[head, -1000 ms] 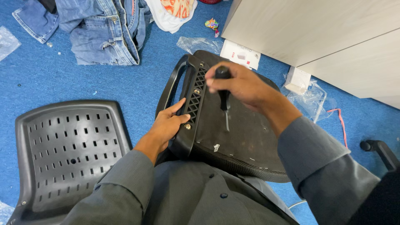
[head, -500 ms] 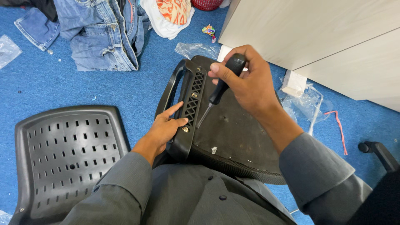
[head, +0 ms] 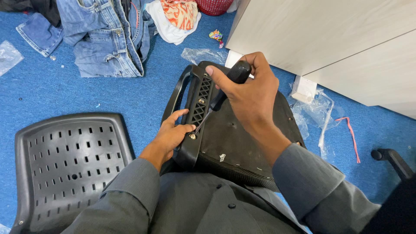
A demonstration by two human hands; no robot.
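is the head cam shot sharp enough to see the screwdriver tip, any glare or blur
Head view: even, soft indoor light, no harsh glare; the right hand and screwdriver are sharp, the thin shaft reaching the bolt by the left hand is small but readable; faint shadows under the chair seat; mild wide-angle bending at the edges, seen on the cabinet.
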